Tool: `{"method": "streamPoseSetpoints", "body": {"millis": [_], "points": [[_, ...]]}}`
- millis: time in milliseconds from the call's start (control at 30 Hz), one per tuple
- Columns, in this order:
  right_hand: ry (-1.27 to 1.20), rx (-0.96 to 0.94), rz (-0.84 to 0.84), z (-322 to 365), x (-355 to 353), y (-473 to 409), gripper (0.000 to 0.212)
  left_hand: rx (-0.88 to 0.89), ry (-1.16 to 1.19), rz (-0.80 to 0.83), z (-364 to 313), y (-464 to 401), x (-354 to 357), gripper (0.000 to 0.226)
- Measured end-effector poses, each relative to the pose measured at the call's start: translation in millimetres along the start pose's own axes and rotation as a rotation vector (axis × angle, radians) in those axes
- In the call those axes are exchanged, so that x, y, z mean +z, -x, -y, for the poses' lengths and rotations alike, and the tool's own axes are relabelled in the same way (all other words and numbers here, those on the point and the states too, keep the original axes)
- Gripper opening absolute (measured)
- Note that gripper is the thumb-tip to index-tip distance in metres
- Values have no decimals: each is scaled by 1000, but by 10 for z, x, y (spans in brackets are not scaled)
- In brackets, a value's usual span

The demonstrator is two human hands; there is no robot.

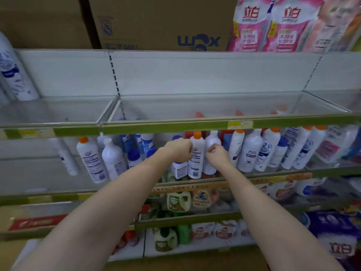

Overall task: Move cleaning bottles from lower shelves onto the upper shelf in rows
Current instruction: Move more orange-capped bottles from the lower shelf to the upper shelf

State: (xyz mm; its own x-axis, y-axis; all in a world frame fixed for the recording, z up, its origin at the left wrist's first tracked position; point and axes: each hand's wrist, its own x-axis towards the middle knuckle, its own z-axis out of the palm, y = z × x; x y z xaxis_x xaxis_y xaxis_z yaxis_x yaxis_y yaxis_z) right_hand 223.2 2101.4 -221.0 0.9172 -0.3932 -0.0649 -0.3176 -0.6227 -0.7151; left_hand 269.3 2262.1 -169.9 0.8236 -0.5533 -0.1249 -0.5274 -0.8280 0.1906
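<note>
Bottles crowd the lower shelf (195,180) across the middle of the frame, white ones with orange or blue caps, standing upright and close together, which leaves you little room for your fingers. Your left hand (178,148) sits at centre frame with its fingers curled against the left side of the orange-capped bottle (197,153), high on its body just under the shoulder. Your right hand (216,153) is just right of it, fingers bent round the neighbouring white bottle (212,142); whether either grip is fully closed you cannot tell from here, since the fingertips are hidden behind the bottles. Taking one in each hand looks like a way to lift two at once. The upper shelf (195,125), with its green front rail, runs right above your knuckles and looks bare in this bay, so rows can probably start anywhere. At upper left stands a tall white can (17,75). Lift carefully: neighbours may tip, and the rail hangs low.
</note>
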Motion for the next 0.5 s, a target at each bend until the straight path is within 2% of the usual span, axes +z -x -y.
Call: {"method": "streamPoseSetpoints", "body": {"millis": [133, 300, 500], "points": [[-29, 9, 38, -101, 148, -126, 7, -81, 133, 45, 173, -104, 192, 13], [-43, 113, 71, -234, 251, -324, 7, -180, 285, -13, 313, -394, 381, 15], [-55, 103, 118, -444, 339, -500, 20, -146, 403, -88, 428, -790, 655, 14]]}}
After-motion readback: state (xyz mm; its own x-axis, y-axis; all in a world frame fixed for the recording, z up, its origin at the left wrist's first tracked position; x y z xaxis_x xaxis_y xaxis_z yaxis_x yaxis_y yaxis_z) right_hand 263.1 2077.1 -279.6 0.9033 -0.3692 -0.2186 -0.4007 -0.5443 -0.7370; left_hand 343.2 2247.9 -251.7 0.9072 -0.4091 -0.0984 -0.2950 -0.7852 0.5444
